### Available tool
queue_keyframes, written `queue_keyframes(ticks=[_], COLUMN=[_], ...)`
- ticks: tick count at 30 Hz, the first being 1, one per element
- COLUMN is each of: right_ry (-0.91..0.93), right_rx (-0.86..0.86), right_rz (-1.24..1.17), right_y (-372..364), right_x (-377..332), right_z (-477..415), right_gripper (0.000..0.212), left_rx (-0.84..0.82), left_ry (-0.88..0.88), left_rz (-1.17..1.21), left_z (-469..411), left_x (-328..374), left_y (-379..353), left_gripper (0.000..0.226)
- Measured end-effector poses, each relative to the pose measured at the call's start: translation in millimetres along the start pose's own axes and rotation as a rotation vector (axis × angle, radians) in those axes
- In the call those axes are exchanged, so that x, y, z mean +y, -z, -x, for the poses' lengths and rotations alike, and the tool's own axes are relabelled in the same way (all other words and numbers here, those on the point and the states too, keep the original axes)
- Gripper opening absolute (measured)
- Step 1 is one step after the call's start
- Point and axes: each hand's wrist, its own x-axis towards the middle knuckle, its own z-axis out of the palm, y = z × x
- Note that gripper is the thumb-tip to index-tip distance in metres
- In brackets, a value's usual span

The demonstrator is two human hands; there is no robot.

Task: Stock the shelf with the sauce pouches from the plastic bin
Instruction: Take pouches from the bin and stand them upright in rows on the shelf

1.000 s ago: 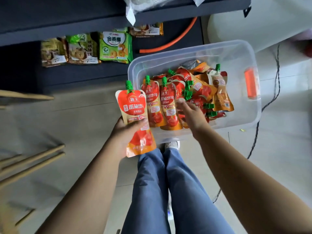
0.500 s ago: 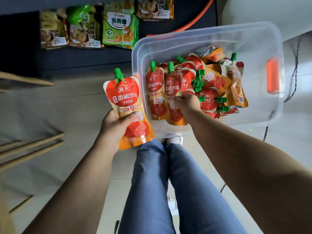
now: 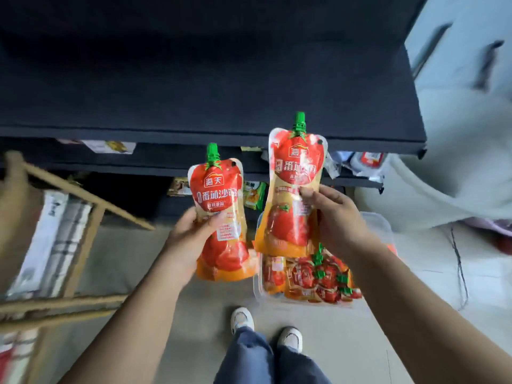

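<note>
Pale tiled floor (image 3: 124, 259) noted; light wooden frame (image 3: 69, 302) at left, black cable (image 3: 459, 264) trailing across floor at right, bulky white object (image 3: 443, 189) behind it, blurred.

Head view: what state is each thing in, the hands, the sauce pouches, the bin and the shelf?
left hand: gripping the left sauce pouch.
right hand: gripping the right sauce pouch.
left sauce pouch: upright, green cap on.
right sauce pouch: upright, green cap on.
plastic bin: on the floor, open, binned pouches inside.
shelf: snack packets on lower levels.
</note>
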Motion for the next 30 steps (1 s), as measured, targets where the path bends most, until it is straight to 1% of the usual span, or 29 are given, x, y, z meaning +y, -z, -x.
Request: queue_keyframes(ticks=[2, 3, 5, 6, 7, 9, 11, 15, 17, 20, 23, 27, 30], right_ry=[0.047, 0.074, 0.142, 0.176, 0.213, 0.286, 0.349, 0.474, 0.526, 0.591, 0.627, 0.680, 0.744], right_rx=[-0.097, -0.151, -0.226, -0.247, -0.267, -0.304, -0.325, -0.364, -0.360, -0.318, -0.263, -0.161, -0.051], right_rz=[-0.010, 0.008, 0.067, 0.089, 0.110, 0.166, 0.235, 0.312, 0.344, 0.347, 0.315, 0.252, 0.266], right_y=[-32.9, -50.5, -82.1, -93.7, -108.7, -136.3, -160.8, -213.4, -237.3, -279.4, -319.9, -366.3, -385.2], right_x=[-31.2, -45.8, -71.2, -80.4, -92.1, -113.0, -133.4, -167.4, -178.2, -189.2, -194.4, -204.2, -213.6], right_z=[6.4, 10.7, 14.9, 15.3, 15.7, 15.9, 15.1, 8.3, 1.2, -15.6, -36.4, -68.3, -95.3], right_gripper=[0.024, 0.025, 0.026, 0.026, 0.026, 0.028, 0.033, 0.047, 0.048, 0.035, 0.022, 0.021, 0.024], left_rx=[0.026, 0.042, 0.061, 0.060, 0.059, 0.055, 0.060, 0.080, 0.091, 0.102, 0.100, 0.084, 0.065], left_ry=[-0.095, -0.143, -0.219, -0.248, -0.291, -0.375, -0.443, -0.526, -0.565, -0.607, -0.639, -0.722, -0.752], left_rz=[0.003, -0.003, -0.013, -0.014, -0.006, 0.015, 0.006, -0.014, -0.043, -0.073, -0.122, -0.192, -0.190], left_z=[15.8, 24.7, 39.8, 44.9, 50.2, 58.8, 61.6, 56.6, 48.4, 27.6, 6.1, -28.0, -61.7], left_x=[37.9, 57.0, 94.4, 109.7, 127.4, 158.0, 185.2, 235.2, 255.8, 287.9, 322.2, 368.2, 390.9], left_y=[4.8, 10.2, 24.2, 30.0, 38.1, 53.5, 66.8, 101.8, 118.9, 152.4, 180.9, 207.4, 214.6], left_gripper=[0.027, 0.026, 0.042, 0.049, 0.050, 0.046, 0.049, 0.047, 0.044, 0.034, 0.039, 0.025, 0.025])
